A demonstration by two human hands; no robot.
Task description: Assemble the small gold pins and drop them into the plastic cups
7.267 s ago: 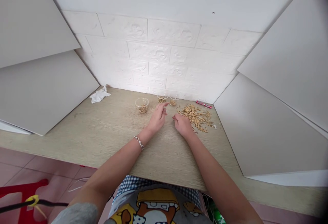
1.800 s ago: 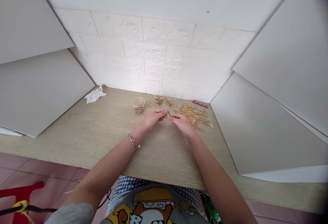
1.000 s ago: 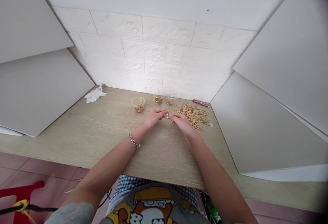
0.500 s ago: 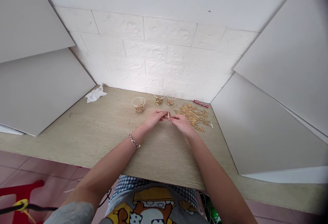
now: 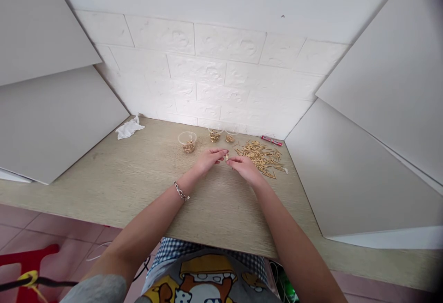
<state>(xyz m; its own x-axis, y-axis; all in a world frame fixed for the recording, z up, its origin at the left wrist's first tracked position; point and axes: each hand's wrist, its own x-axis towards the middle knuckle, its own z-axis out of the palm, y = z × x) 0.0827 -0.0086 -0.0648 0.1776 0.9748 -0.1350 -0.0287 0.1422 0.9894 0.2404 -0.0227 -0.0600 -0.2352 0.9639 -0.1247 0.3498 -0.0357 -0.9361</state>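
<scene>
Over the middle of the table, my left hand (image 5: 208,160) and my right hand (image 5: 246,168) meet fingertip to fingertip. Between them stands a slim gold-coloured rod (image 5: 227,156), possibly two side by side; the left fingers pinch its top and the right fingers its lower end. A loose pile of similar gold rods (image 5: 258,155) spreads just right of my right hand. Beyond the hands are clear plastic cups: one (image 5: 187,142) at the left and two more (image 5: 215,136) (image 5: 230,137) near the wall, each holding small gold-coloured pieces too small to name.
A crumpled white tissue (image 5: 129,128) lies at the back left. Near the wall on the right is a red wrapped stick (image 5: 272,141). Grey panels (image 5: 62,123) (image 5: 374,169) flank the wooden table (image 5: 221,215), and a white brick-patterned wall (image 5: 207,67) closes the back.
The fingertips of my two hands have drawn slightly apart, so more of the rod shows between them. Cups and pile stay as they were.
</scene>
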